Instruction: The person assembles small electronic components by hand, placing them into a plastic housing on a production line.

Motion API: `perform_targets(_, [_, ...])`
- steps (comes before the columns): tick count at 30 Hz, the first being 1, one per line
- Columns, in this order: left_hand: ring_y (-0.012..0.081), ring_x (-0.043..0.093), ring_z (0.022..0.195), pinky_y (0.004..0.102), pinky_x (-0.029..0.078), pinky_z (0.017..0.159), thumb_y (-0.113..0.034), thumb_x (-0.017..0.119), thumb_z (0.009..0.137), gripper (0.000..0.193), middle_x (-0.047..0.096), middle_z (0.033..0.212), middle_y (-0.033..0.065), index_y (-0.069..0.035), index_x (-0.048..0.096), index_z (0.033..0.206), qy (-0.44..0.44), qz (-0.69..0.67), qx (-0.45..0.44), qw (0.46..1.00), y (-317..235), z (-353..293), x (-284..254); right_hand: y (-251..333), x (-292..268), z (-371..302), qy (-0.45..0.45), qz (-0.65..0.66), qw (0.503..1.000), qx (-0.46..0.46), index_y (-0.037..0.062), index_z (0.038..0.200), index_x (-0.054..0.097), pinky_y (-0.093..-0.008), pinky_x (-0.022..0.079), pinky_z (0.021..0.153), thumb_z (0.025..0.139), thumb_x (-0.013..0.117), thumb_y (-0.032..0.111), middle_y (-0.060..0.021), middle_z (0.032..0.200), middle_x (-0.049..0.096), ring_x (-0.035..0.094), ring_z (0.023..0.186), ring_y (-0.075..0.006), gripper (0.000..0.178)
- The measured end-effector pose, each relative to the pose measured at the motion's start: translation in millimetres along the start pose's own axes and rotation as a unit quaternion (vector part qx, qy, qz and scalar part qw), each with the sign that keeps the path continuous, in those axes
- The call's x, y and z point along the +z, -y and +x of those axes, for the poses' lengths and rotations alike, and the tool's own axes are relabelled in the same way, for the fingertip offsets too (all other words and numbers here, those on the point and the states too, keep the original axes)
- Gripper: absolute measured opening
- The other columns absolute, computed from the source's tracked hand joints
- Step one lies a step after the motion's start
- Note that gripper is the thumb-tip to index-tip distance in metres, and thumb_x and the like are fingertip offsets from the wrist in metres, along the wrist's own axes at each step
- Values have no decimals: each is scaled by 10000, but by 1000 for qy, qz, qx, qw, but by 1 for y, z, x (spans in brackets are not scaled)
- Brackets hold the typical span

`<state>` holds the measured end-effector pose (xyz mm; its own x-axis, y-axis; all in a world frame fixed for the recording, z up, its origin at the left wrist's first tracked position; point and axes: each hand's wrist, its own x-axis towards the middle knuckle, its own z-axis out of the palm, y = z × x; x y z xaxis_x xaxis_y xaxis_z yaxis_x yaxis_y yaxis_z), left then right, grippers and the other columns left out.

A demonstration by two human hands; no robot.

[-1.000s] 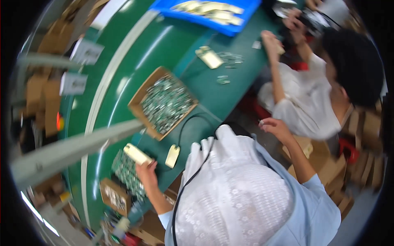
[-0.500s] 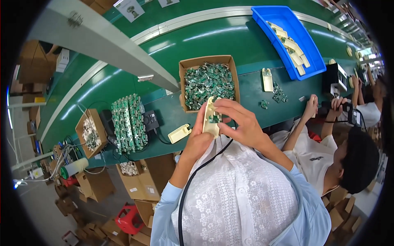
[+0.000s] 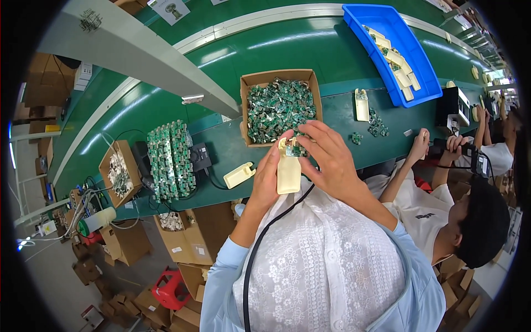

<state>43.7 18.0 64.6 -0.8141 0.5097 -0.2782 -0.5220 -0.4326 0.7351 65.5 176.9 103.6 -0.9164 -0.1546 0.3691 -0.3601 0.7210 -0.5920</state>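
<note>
A cream plastic housing [image 3: 289, 176] is gripped along its side by my left hand [image 3: 266, 176], its shallow tray end toward my chest. At its far end a small green circuit board [image 3: 295, 150] is pinched between the fingertips of my right hand [image 3: 331, 154], touching the housing. Just beyond my hands stands a cardboard box [image 3: 245, 128] heaped with small circuit boards [image 3: 279, 108]. Another cream housing [image 3: 239, 176] lies on the bench to the left. A third housing [image 3: 362, 106] lies to the right, beside a few loose boards [image 3: 377, 125].
A blue bin [image 3: 423, 61] with cream housings stands back right. To the left are stacked board panels [image 3: 170, 163], a black adapter [image 3: 200, 156] and a box of small white parts [image 3: 105, 160]. A grey post [image 3: 166, 61] slants over the bench. A co-worker [image 3: 442, 213] sits close on my right.
The housing has turned in my hands, its tray end now nearer me. The circuit board has shifted from partway along the housing to its far end, with my right fingers following.
</note>
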Motion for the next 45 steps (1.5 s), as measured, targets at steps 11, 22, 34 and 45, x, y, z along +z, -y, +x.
perform_targets(11, [140,429,1233,273,357,1013,-243,293,1015,457,405,1387,97,-4,331,1402,16,40,16,999,-2,-8,-1,12,7,-2,26,-81,996,-21,-25,1073,602,-440,391,968,720,652,61,-147,1230,532,464,1207,-319,367])
perform_targets(22, [139,425,1225,255,335,1008,-180,316,995,427,444,1348,113,-16,349,1388,-12,169,4,986,5,-12,-13,15,15,-8,32,-108,993,-41,-23,1169,565,-451,355,1001,723,646,69,-162,1273,509,428,1243,-324,463])
perform_targets(34, [107,538,1008,238,433,859,-221,307,1001,379,552,1170,72,-37,418,1313,-26,122,41,991,-4,-14,3,6,32,-22,30,522,802,289,-6,1304,443,-261,463,850,945,463,52,-85,1154,585,561,996,-112,364])
perform_targets(45, [148,509,1063,262,401,911,-218,306,1007,385,518,1194,96,-8,399,1316,-65,258,133,955,6,-15,-1,11,43,-20,-8,545,790,281,29,1304,455,-226,456,826,963,438,67,-34,1109,562,540,962,-87,344])
